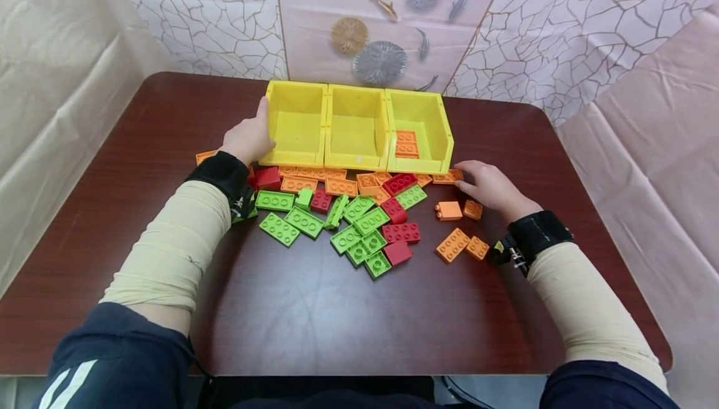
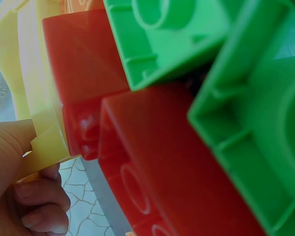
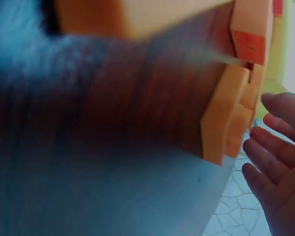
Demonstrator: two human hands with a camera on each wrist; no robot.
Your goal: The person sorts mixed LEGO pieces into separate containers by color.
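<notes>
Three yellow bins stand side by side at the back of the dark table. My left hand [image 1: 249,137] grips the left wall of the left yellow bin [image 1: 296,87], thumb over the rim; the left wrist view shows the hand [image 2: 19,187] on that bin's yellow edge [image 2: 34,73]. My right hand [image 1: 483,183] lies on the table with relaxed fingers, its tips next to an orange brick [image 1: 449,176] in front of the right bin [image 1: 444,134]. In the right wrist view the fingers [image 3: 278,167] are just clear of the orange brick [image 3: 226,118].
Orange bricks [image 1: 406,145] lie inside the right bin; the middle bin [image 1: 356,90] shows nothing inside. Green bricks [image 1: 303,221], red bricks [image 1: 401,232] and orange bricks [image 1: 452,244] are scattered in front of the bins. A patterned wall stands behind the table.
</notes>
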